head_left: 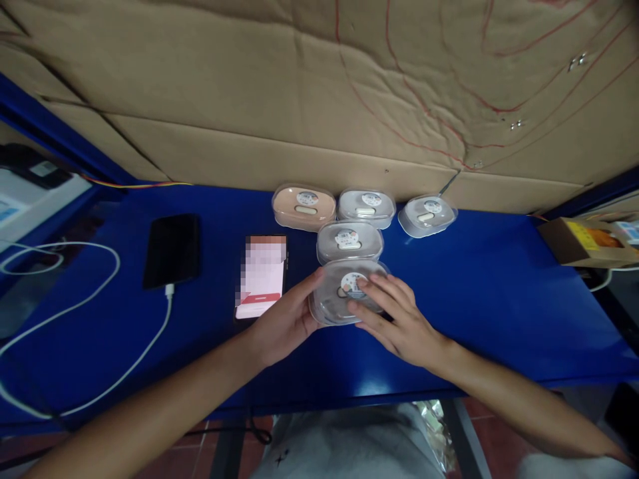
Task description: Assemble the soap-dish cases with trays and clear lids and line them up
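Gripping the near oval plastic box with a clear lid (327, 293), the left hand (288, 327) is clamped at its left side, thumb along the edge and other fingers partly hidden. In the head view, the right hand (414, 329) lies over the right side of the same box, fingers slightly spread, fingertips touching the lid around a round white printed label (348, 285). The held box is above the near half of the glossy blue table (479, 293); whether its base touches the surface cannot be determined.

Directly behind it stands a grey oval box with a clear lid (349, 254). Farther back are a peach oval box with a clear lid (303, 218), a pale grey oval box (367, 216) just beside it, and a whitish oval box (428, 224) set apart at right. A lit pink-screened phone (264, 276) lies left of the held box. Farther left lies a black rectangular device (172, 249), connected to a white cable (170, 291).
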A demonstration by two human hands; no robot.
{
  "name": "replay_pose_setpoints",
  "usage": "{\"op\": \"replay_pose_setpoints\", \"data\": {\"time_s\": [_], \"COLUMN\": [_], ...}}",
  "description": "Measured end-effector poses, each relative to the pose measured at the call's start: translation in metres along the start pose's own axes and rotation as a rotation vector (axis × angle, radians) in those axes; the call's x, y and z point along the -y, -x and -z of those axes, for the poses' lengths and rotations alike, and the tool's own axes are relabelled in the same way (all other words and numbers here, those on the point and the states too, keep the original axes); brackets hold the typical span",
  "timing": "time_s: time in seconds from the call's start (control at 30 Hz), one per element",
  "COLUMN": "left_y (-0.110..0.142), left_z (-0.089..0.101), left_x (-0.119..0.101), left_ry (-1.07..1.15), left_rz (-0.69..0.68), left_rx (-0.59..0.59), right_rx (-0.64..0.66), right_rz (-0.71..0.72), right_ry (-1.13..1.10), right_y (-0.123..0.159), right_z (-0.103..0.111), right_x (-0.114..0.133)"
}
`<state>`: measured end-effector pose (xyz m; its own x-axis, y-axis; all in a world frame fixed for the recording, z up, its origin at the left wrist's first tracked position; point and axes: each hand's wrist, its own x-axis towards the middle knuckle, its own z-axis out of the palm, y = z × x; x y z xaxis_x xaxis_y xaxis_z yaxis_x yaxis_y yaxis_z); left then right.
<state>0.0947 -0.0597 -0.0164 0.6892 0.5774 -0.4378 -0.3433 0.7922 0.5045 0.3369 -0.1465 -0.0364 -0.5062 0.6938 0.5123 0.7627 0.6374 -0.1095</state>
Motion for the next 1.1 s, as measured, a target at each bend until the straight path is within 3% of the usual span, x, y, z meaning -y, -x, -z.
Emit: {"op": "replay_pose_setpoints", "data": {"time_s": [0.5,0.77,0.93,1.1], "left_y": [0.001,0.000,-0.001,-0.002], "left_z": [-0.001,-0.001,-0.003,-0.006], "left_x": [0.003,0.005,0.005,0.003], "left_ry": [-0.011,0.025,-0.014,-0.079], "left_rz": [-0.017,0.001,-0.024,-0.044], "left_rx": [0.034,-0.035,0.021,-0.001], "right_rx": [0.034,0.042,0.007,0.005], "right_rz": [0.038,0.102,0.018,-0.052], "right_ry": [-0.019,-0.014,-0.100,-0.182], "right_y": [0.001,-0.006,-0.008,-0.005], "right_z": [0.003,0.007,0.007,0.007], "right_x": [-0.001,-0.003,-0.008,-0.014]}}
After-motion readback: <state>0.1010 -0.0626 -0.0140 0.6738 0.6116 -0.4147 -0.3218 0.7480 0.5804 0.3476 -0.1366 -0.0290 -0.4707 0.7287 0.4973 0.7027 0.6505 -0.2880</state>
